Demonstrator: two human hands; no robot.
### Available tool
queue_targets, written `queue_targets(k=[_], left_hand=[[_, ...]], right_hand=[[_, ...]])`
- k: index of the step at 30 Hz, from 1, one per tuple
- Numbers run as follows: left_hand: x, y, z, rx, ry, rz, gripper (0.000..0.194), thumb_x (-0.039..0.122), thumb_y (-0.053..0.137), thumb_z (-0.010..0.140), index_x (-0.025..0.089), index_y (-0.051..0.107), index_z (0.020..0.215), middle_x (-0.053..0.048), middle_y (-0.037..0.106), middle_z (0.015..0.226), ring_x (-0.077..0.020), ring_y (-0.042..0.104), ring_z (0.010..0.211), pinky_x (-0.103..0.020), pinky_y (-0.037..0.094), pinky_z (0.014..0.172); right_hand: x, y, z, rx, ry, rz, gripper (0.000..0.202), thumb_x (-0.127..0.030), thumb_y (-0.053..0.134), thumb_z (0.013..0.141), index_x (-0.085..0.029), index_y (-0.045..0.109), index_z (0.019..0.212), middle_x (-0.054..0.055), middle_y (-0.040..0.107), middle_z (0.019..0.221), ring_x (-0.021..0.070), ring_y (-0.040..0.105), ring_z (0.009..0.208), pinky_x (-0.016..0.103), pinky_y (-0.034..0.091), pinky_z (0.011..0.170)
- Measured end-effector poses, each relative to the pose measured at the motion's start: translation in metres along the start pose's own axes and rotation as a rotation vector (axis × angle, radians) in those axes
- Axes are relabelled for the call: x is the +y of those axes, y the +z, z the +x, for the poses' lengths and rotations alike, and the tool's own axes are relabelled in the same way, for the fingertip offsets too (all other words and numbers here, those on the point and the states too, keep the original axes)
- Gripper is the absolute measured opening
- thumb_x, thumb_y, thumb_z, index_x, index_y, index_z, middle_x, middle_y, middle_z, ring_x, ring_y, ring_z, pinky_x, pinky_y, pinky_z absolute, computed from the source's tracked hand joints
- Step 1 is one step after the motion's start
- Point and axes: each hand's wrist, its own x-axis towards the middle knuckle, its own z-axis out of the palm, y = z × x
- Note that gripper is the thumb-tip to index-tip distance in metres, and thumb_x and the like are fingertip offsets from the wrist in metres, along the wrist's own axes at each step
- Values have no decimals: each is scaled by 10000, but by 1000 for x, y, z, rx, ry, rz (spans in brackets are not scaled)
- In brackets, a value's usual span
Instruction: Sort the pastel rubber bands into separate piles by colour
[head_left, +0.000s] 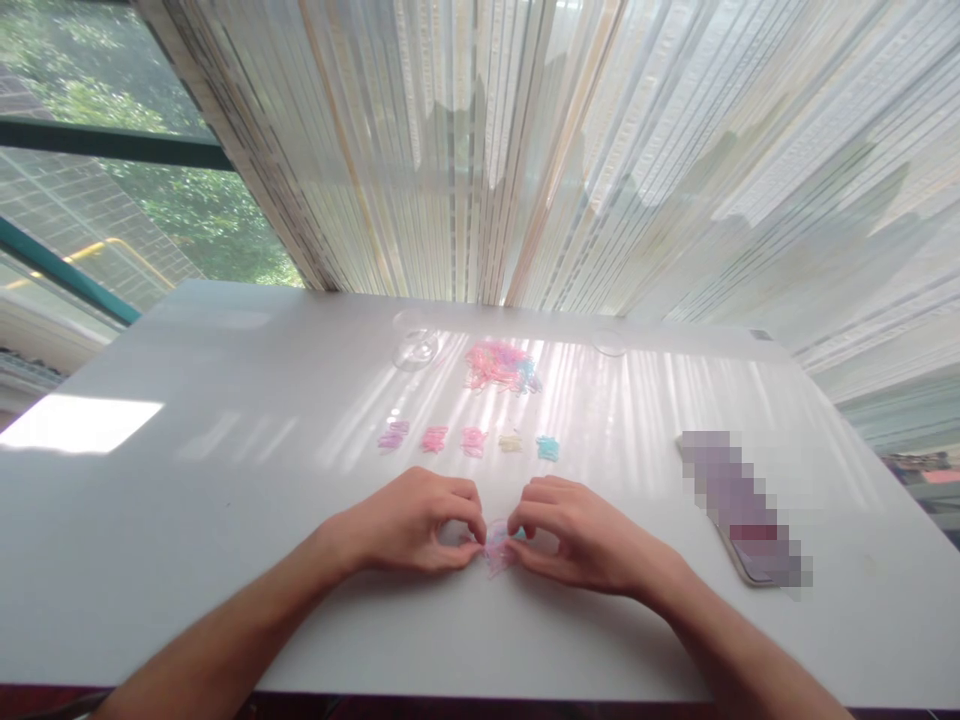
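A small loose cluster of thin purple, pink and blue loops (496,550) lies on the white table between my two hands. My left hand (420,525) rests at its left side, thumb and forefinger pinched together at the edge. From the other side, my right hand (574,530) curls in, its thumb and forefinger nearly meeting over the cluster. What sits between the fingertips of either hand is too small to make out. Beyond the hands runs a row of small sorted heaps: purple (393,435), deep pink (434,439), light pink (472,442), pale yellow (511,442) and blue (548,447).
A bigger mixed heap of pastel loops (501,367) lies farther back on the table (247,520). Clear round dishes or lids stand left (416,350) and right (609,344) of it. A phone (739,510) lies to the right. A string curtain (480,150) hangs behind the far edge.
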Motion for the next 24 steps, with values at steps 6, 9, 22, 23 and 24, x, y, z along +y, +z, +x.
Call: queue_targets(k=[6, 9, 22, 23, 24], left_hand=[[0, 0, 0, 21, 6, -71, 139, 120, 684, 814, 222, 753, 879, 53, 735, 804, -59, 563, 606, -171, 387, 584], [0, 1, 0, 37, 2, -87, 142, 119, 677, 819, 222, 752, 880, 63, 735, 762, -57, 550, 587, -171, 383, 576], [3, -3, 3, 61, -15, -106, 105, 173, 674, 866, 213, 758, 913, 36, 752, 825, -59, 518, 575, -181, 367, 545], [3, -3, 3, 65, -16, -105, 102, 174, 671, 867, 210, 756, 911, 32, 751, 827, -60, 519, 578, -182, 366, 544], [3, -3, 3, 70, -16, -103, 101, 172, 668, 867, 206, 754, 908, 29, 749, 826, -62, 522, 581, -183, 367, 546]], right_hand=[[-3, 5, 2, 41, -42, -5, 130, -307, 656, 939, -189, 708, 924, 9, 617, 741, 149, 536, 684, 273, 401, 651], [-3, 8, 3, 74, -76, -9, 146, -300, 630, 958, -185, 704, 907, 15, 625, 741, 149, 536, 675, 274, 406, 648], [-2, 7, 3, 129, -95, -11, 188, -288, 573, 996, -190, 664, 864, 9, 631, 716, 140, 524, 652, 268, 397, 637], [-2, 6, 3, 132, -96, -11, 192, -287, 568, 999, -191, 661, 860, 10, 632, 716, 139, 525, 650, 267, 397, 636], [-2, 6, 4, 135, -95, -12, 195, -287, 564, 1000, -192, 657, 857, 10, 633, 715, 139, 526, 648, 267, 396, 635]])
